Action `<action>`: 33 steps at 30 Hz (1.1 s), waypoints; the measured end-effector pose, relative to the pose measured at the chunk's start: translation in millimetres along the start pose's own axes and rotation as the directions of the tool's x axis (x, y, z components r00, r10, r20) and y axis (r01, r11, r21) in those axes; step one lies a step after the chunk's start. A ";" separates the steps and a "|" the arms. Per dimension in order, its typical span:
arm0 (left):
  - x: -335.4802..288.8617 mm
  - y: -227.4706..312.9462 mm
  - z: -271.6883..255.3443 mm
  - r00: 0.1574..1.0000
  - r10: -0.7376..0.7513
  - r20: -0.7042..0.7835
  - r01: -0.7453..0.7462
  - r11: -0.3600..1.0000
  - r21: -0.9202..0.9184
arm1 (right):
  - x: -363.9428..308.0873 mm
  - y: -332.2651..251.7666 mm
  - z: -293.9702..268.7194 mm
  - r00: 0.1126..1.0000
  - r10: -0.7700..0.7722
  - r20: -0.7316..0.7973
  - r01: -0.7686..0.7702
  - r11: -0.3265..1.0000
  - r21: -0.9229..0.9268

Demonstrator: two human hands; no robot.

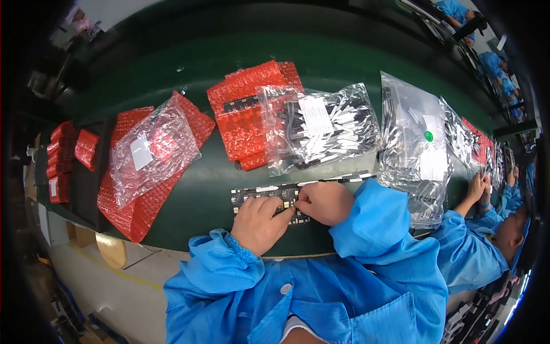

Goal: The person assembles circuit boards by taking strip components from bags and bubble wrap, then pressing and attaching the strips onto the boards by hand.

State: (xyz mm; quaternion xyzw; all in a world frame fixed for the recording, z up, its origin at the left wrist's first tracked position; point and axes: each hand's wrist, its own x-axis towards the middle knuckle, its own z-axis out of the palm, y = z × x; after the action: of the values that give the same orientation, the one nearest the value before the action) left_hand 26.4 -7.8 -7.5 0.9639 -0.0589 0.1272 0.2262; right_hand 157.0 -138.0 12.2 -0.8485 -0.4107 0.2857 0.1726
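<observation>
A black circuit board panel (244, 196) with small pale parts lies near the table's front edge. My left hand (260, 222) rests over it, holding it down with bent fingers, thumb toward the right hand. Close beside it, my right hand (327, 202) is closed in a pinch at the panel's middle; whatever is between those fingertips is hidden. Behind the panel lies a narrow strip (349, 177), partly covered by my right hand and sleeve. Just beyond sits a clear plastic bag (338, 123) filled with dark and white strip-like pieces.
Red bubble-wrap bags (243, 135) lie at the back, one with a board on it. On the left are a clear bag (163, 146) over red wrap and a dark tray (86, 186) with red packets. Clear bags (415, 137) lie right, beside a co-worker (472, 241).
</observation>
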 end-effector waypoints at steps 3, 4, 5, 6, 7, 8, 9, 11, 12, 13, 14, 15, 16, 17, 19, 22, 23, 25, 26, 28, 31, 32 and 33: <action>0.3 0.8 -0.2 1.000 0.018 -0.022 -0.017 1.000 0.012 | -3.1 -0.5 -2.0 1.000 -0.019 -0.016 0.019 1.000 0.001; -0.7 1.5 0.3 0.999 0.026 -0.035 -0.025 1.000 0.015 | -3.6 0.6 -1.2 1.000 -0.021 -0.011 0.021 1.000 0.008; -1.4 1.7 0.3 0.999 0.025 -0.031 -0.024 1.000 0.017 | -3.7 1.3 -0.1 1.000 -0.022 -0.005 0.022 1.000 0.016; -1.9 1.8 0.3 0.999 0.022 -0.030 -0.021 0.999 0.024 | -3.4 1.6 1.0 1.000 -0.022 -0.003 0.022 1.000 0.021; -0.7 1.6 0.5 0.999 0.022 -0.030 -0.021 0.999 0.029 | -2.4 2.4 0.5 0.999 -0.030 -0.011 0.030 0.999 0.017; 0.0 1.4 0.7 0.999 0.023 -0.025 -0.022 0.999 0.028 | -1.4 3.0 0.0 0.999 -0.038 -0.017 0.039 0.999 0.013; 0.4 1.0 0.9 1.000 0.021 -0.017 -0.020 0.999 0.026 | -0.4 3.4 -0.6 0.999 -0.035 -0.017 0.035 0.999 0.017; 1.6 1.9 -0.3 1.000 0.017 -0.001 -0.017 1.000 0.022 | 0.1 2.3 -2.4 1.000 -0.021 0.013 0.021 0.999 0.024; 3.1 2.6 -1.7 1.000 0.020 -0.002 -0.020 0.999 0.037 | 0.2 1.6 -3.7 1.000 -0.019 0.014 0.018 0.999 0.029; 3.6 2.4 -2.3 1.000 0.024 0.000 -0.024 0.998 0.054 | 0.7 0.7 -3.8 1.000 -0.020 0.009 0.020 1.000 0.013; 3.6 3.0 -2.4 1.000 0.026 0.007 -0.026 0.998 0.056 | 0.9 0.7 -3.5 1.000 -0.022 0.004 0.022 1.000 -0.003; 3.3 4.4 -2.5 1.000 0.013 0.027 -0.015 0.998 0.056 | 0.4 1.9 -2.2 1.000 -0.022 0.002 0.022 1.000 0.004; 5.7 3.8 -3.6 0.999 0.004 0.042 -0.007 0.998 0.063 | 1.6 3.5 -2.6 0.999 -0.036 0.002 0.036 0.999 0.011; 7.3 1.7 -4.8 0.999 0.010 0.043 -0.013 0.997 0.071 | 2.4 4.8 -3.1 0.999 -0.051 0.000 0.051 0.999 0.019; 8.5 -4.7 -9.1 0.999 -0.004 0.036 0.006 0.998 -0.056 | -0.5 4.9 -0.9 0.998 -0.057 -0.035 0.058 0.998 0.016; 24.6 -21.1 -26.3 0.966 -0.245 -0.088 0.235 0.966 -0.104 | -1.4 4.4 2.5 0.996 -0.062 -0.066 0.064 0.998 0.019; 34.1 -27.7 -30.2 0.891 -0.406 -0.205 0.379 0.912 -0.159 | -1.3 4.6 1.6 0.996 -0.063 -0.065 0.065 0.998 0.019; 58.7 -40.8 -36.7 0.791 -0.611 0.014 0.563 0.720 -0.405 | -1.9 5.1 -1.0 0.997 -0.059 -0.050 0.061 0.998 0.031; 68.1 -44.1 -38.7 0.644 -0.710 0.284 0.711 0.419 -0.564 | -2.6 6.1 -2.2 0.998 -0.049 -0.027 0.050 0.998 0.040; 78.2 -45.7 -41.6 0.675 -0.644 0.361 0.714 0.446 -0.539 | -4.5 9.0 0.9 0.995 -0.086 -0.056 0.088 0.995 0.037; 85.8 -47.6 -41.0 0.700 -0.562 0.439 0.710 0.485 -0.511 | -4.5 8.8 -1.7 0.990 -0.124 -0.064 0.127 0.991 0.050; 88.4 -47.1 -41.4 0.684 -0.562 0.465 0.725 0.458 -0.514 | -5.4 6.9 -2.2 0.991 -0.119 -0.059 0.121 0.992 0.023; 90.7 -46.6 -41.5 0.667 -0.561 0.490 0.741 0.430 -0.516 | -6.8 6.0 -2.6 0.992 -0.114 -0.054 0.114 0.993 -0.005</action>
State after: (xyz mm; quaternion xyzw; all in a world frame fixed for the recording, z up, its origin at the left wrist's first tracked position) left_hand 112.4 47.3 33.4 0.7623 0.2514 -0.1216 0.5838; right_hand 158.8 -147.3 13.3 -0.8311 -0.4542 0.2520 0.1989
